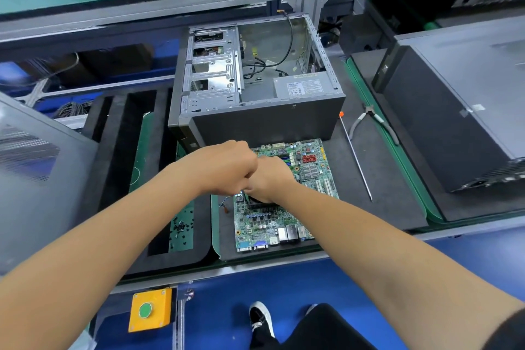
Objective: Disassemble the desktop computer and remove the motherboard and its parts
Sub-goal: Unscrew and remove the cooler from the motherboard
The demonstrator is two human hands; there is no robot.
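Both forearms reach in from six o'clock and meet over the motherboard (284, 193), which lies flat on the dark mat (383, 179) out of the case. My left hand (227, 165) is curled into a fist over the board's middle; whether it holds anything I cannot tell. My right hand (270, 179) sits just beside it, touching it, fingers curled down onto a black part (260, 203) on the board, though the hold itself is hidden. At twelve o'clock stands the opened computer case (255, 79), with the power supply (302, 85) and loose cables inside. At three o'clock lie a long screwdriver (356, 156) and pliers (372, 121). Loose screws (181, 226) lie at eight o'clock
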